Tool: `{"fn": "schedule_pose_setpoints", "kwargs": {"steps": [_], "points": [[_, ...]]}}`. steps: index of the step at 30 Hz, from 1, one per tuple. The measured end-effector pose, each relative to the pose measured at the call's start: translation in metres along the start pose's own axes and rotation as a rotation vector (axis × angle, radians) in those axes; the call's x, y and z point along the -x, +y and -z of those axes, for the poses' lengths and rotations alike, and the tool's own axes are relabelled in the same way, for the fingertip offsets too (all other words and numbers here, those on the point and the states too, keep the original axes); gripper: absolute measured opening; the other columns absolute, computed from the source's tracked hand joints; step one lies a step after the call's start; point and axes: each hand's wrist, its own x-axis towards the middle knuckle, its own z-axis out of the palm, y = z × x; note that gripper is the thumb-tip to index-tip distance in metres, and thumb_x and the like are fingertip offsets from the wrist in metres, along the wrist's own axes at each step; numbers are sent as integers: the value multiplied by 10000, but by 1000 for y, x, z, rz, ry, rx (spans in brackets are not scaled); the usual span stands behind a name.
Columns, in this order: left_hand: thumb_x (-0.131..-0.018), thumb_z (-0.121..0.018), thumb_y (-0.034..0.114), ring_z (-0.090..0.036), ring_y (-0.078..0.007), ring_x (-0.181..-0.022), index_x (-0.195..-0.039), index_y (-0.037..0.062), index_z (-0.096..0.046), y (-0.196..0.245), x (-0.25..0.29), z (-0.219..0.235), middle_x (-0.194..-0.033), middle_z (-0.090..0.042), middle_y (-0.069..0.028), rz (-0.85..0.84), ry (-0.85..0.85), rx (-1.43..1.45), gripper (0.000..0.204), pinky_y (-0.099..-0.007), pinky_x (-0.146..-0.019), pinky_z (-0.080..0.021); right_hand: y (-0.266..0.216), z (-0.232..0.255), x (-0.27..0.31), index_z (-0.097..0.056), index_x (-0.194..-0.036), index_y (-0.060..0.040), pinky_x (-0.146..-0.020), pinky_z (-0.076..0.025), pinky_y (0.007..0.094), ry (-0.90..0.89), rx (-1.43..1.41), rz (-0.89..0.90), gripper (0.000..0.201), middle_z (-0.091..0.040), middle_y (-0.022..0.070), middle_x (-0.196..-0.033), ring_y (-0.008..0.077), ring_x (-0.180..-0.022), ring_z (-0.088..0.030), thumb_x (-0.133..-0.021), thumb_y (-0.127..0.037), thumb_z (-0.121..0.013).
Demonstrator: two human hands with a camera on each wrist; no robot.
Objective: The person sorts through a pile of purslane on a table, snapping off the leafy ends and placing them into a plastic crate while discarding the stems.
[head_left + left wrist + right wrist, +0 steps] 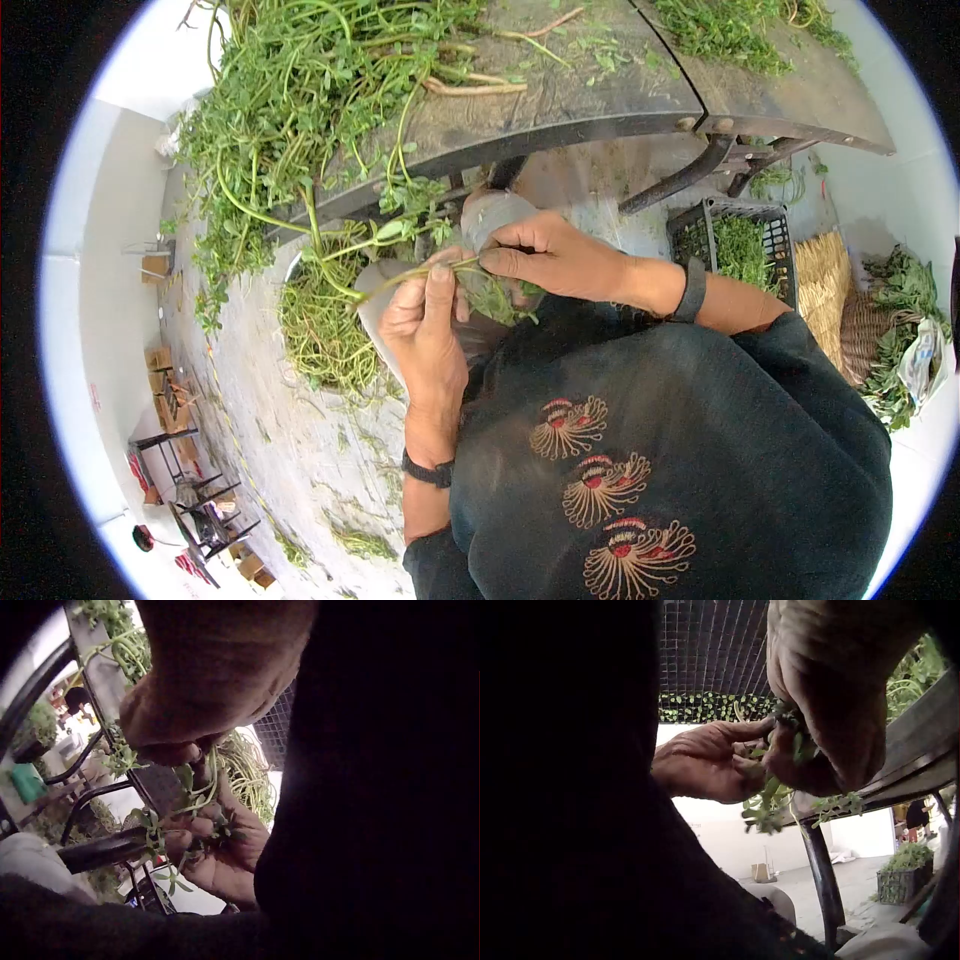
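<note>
In the head view my left hand (430,325) holds a leafy green stem (490,302) between thumb and fingers. My right hand (565,258) pinches the same stem close beside it, thumb and forefinger together. Small rounded leaves hang below the fingers, and a longer bare length runs out past the left hand. In the right wrist view, both hands meet at the leafy sprig (765,814), partly covering it. A big heap of the same greens (310,90) lies on the table just beyond the hands, some trailing over its edge.
The dark table (600,95) has a curved front edge and metal legs (680,180). Below left, a pile of bare stems (335,325) fills a container by the knees. A black crate (695,235) with greens stands on the right, near a woven basket (862,330).
</note>
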Motion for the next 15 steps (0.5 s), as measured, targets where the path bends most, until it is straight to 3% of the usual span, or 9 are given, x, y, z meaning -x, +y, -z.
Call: {"fn": "schedule_pose_setpoints", "kwargs": {"steps": [1, 2, 4, 7, 10, 11, 13, 14, 15], "points": [[-907, -560, 180, -477, -57, -635, -978, -10, -631, 2, 0, -1, -899, -654, -83, -10, -8, 3, 215, -190, -531, -361, -6, 2, 1, -580, -804, 11, -489, -368, 296, -9, -37, -131, 408, -461, 94, -540, 112, -522, -448, -906, -380, -523], [-913, -550, 187, -485, -64, -639, -1016, -9, -612, 5, 0, -4, -857, -641, -72, -3, -37, 114, 231, -192, -521, -365, 0, 0, -3, -561, -797, 28, -523, -396, 334, 58, 192, 172, 420, -485, 145, -577, 176, -531, -485, -938, -354, -461], [-932, -511, 223, -463, -77, -574, -1044, -5, -564, 12, 4, -11, -688, -552, -31, 78, -16, 273, 259, -193, -478, -367, -5, 0, -2, -563, -796, 23, -533, -401, 347, -8, 202, 166, 425, -493, 159, -593, 195, -541, -502, -939, -362, -456], [-941, -486, 235, -392, -74, -482, -948, 14, -554, 11, 6, 0, -618, -488, -19, 138, -91, 357, 232, -186, -412, -327, -20, 0, 2, -567, -802, 14, -548, -404, 377, -186, 116, 155, 440, -502, 198, -640, 249, -566, -533, -929, -393, -458], [-923, -525, 262, -344, -42, -424, -859, -3, -550, 21, 8, 4, -590, -485, -8, 188, -252, 416, 274, -186, -366, -246, -21, -1, 0, -563, -779, 15, -544, -395, 378, -325, 246, 445, 421, -502, 212, -627, 256, -538, -509, -903, -382, -495], [-916, -536, 275, -313, -40, -400, -832, -5, -546, 22, 9, 6, -562, -457, -1, 218, -324, 424, 292, -191, -351, -216, -22, 2, 0, -563, -779, 15, -544, -395, 378, -317, 258, 440, 421, -502, 212, -627, 256, -538, -509, -903, -382, -495], [-905, -551, 280, -291, -42, -385, -786, -4, -538, 24, 13, 11, -546, -440, 1, 233, -405, 348, 308, -198, -349, -204, -30, 9, 1, -517, -760, 32, -522, -372, 387, -684, 175, 404, 305, -499, 204, -640, 315, -529, -486, -883, -246, -544], [-905, -551, 273, -285, -43, -381, -766, -1, -533, 28, 15, 11, -547, -444, -2, 337, -469, 324, 308, -201, -349, -202, -39, 11, 3, -516, -744, 38, -530, -378, 382, -855, 173, 337, 319, -526, 188, -632, 293, -538, -500, -890, -245, -525], [-904, -552, 267, -279, -43, -377, -745, 2, -528, 30, 16, 10, -547, -448, -6, 441, -530, 298, 310, -205, -349, -201, -40, 10, 3, -516, -744, 38, -530, -378, 382, -848, 176, 331, 319, -526, 188, -632, 293, -538, -500, -890, -245, -525]]}}
